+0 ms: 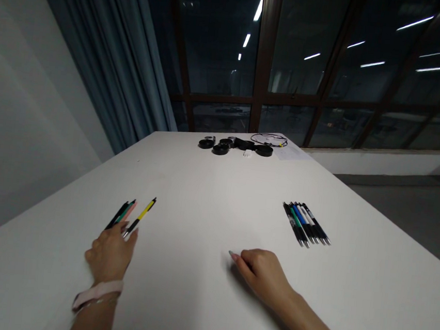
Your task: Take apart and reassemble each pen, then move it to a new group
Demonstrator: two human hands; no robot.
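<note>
My left hand [112,250] rests at the left of the table, its thumb and forefinger closed about the lower tip of a yellow pen [145,210] with a black grip. That pen slants away from the fingers. Just beyond the knuckles lie a pink pen [130,210], a green pen [122,213] and a black pen [116,215], their lower ends hidden by the hand. My right hand [262,273] is held near the middle of the table, fingers curled in and thumb pointing left; nothing shows in it. To its upper right, several pens [305,224] lie side by side in a slanted row.
At the far end of the white table [201,194] lie several black rolls [220,148], a small white object [247,153], a coiled black cable [269,138] and paper [293,153]. Behind stand dark windows and a blue curtain [110,45].
</note>
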